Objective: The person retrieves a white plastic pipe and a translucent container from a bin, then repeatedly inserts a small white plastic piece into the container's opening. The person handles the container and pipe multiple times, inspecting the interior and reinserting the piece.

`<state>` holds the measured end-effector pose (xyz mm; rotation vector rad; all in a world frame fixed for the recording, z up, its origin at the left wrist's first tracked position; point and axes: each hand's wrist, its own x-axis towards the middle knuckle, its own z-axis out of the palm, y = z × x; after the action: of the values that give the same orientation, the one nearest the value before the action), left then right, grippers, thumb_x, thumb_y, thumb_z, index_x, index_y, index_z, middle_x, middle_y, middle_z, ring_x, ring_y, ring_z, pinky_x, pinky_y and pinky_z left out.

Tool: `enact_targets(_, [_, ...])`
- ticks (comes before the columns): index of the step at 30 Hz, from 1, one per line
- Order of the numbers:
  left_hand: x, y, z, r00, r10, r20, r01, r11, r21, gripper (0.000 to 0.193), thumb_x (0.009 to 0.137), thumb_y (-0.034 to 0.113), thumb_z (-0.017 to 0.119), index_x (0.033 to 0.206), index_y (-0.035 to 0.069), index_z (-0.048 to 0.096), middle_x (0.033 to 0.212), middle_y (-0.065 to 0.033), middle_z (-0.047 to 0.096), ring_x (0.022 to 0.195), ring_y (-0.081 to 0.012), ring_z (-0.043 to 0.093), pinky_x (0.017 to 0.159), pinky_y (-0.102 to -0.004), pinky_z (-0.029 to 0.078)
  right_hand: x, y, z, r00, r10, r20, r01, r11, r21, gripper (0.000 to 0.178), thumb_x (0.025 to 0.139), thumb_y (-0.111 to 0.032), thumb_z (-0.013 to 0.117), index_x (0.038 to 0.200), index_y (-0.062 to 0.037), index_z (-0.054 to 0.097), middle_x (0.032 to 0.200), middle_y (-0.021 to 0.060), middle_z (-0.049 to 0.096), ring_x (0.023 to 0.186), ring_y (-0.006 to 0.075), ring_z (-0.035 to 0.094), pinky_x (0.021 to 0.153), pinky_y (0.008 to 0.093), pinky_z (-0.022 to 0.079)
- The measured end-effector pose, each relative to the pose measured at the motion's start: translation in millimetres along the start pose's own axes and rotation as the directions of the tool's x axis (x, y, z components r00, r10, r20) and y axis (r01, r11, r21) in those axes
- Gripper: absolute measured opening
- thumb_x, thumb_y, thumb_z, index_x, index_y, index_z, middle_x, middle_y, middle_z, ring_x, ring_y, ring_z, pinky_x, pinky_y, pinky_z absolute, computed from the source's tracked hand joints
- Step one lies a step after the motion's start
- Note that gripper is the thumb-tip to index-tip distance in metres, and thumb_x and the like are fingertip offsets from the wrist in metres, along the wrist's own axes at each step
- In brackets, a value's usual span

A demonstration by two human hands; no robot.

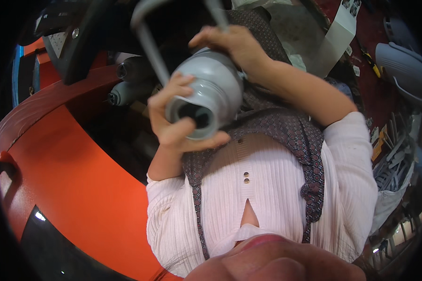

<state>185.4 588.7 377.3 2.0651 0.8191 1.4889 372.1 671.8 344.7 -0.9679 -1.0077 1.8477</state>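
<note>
A smooth grey thermos-like plastic vessel (219, 79) is held tilted in front of my chest, its round open neck facing me. My left hand (171, 119) is closed on the neck, with some fingers along the outside and one digit at the dark opening. Around the far end of the vessel my right hand (239, 49) is wrapped, its fingers blurred and partly hidden. A long grey loop handle (152, 51) rises beyond the vessel toward the top edge, blurred by motion; where it joins is hard to see.
An orange surface (94, 187) curves along my left. Beyond it lie similar grey vessels (126, 92). On the right are a larger grey pitcher-like piece (401, 70), a yellow-and-black tool (373, 64) and a bag of grey strips (394, 164). Patterned cloth (281, 126) covers my lap.
</note>
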Motion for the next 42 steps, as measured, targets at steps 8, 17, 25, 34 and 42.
enact_targets(8, [7.2,-51.3,-20.7,0.956,-0.277,-0.096,0.288,0.948,0.134,0.037,0.092,0.031,0.069,0.116,0.007,0.055,0.098,-0.0124,0.059,0.092,-0.0256,0.063,0.085,-0.0411,0.050,20.2,11.3,-6.4,0.972,-0.154,0.177,0.158,0.987,-0.012,0.035,0.100,-0.024,0.060,0.123,0.0007,0.064,0.107,0.0078,0.070,0.099,0.0117,0.063,0.088,0.0286,0.050])
enact_targets(17, [-23.4,-65.0,-34.9,0.566,-0.823,-0.039,0.354,0.285,-0.891,0.046,0.105,0.024,0.051,0.141,-0.002,0.040,0.062,0.0040,0.037,0.047,-0.0048,0.034,0.042,-0.0198,0.028,-9.6,-31.8,45.8,0.784,-0.458,0.419,0.620,0.573,-0.535,0.053,0.100,-0.034,0.052,0.135,0.0048,0.054,0.141,0.0209,0.055,0.131,0.0294,0.051,0.114,0.0440,0.033])
enact_targets(25, [-26.8,-63.5,-6.6,0.640,-0.763,-0.095,0.307,0.366,-0.879,0.054,0.105,0.020,0.053,0.155,0.012,0.034,0.066,0.0073,0.039,0.050,-0.0011,0.031,0.045,-0.0185,0.025,-31.3,-42.9,45.7,0.730,-0.288,0.620,0.667,0.502,-0.551,0.049,0.099,-0.037,0.047,0.110,0.0050,0.069,0.120,0.0216,0.068,0.121,0.0370,0.060,0.109,0.0485,0.039])
enact_targets(34, [-16.9,-87.9,14.5,0.467,-0.875,-0.128,0.316,0.300,-0.900,0.042,0.099,0.012,0.057,0.139,0.011,0.044,0.078,0.0012,0.047,0.057,-0.0060,0.041,0.048,-0.0184,0.034,-27.6,-16.1,15.0,0.810,-0.467,0.354,0.583,0.700,-0.411,0.044,0.099,-0.037,0.058,0.117,0.0026,0.064,0.119,0.0174,0.068,0.113,0.0280,0.064,0.098,0.0374,0.048])
enact_targets(42, [56.9,-25.3,-21.3,0.727,-0.552,-0.408,-0.025,0.573,-0.819,0.043,0.108,0.018,0.035,0.150,0.014,0.042,0.067,-0.0005,0.042,0.058,-0.0090,0.040,0.062,-0.0270,0.043,-98.4,-36.2,31.7,0.921,-0.357,0.156,0.388,0.807,-0.445,0.035,0.083,-0.035,0.082,0.089,-0.0026,0.070,0.071,0.0082,0.071,0.064,0.0165,0.069,0.059,0.0301,0.052])
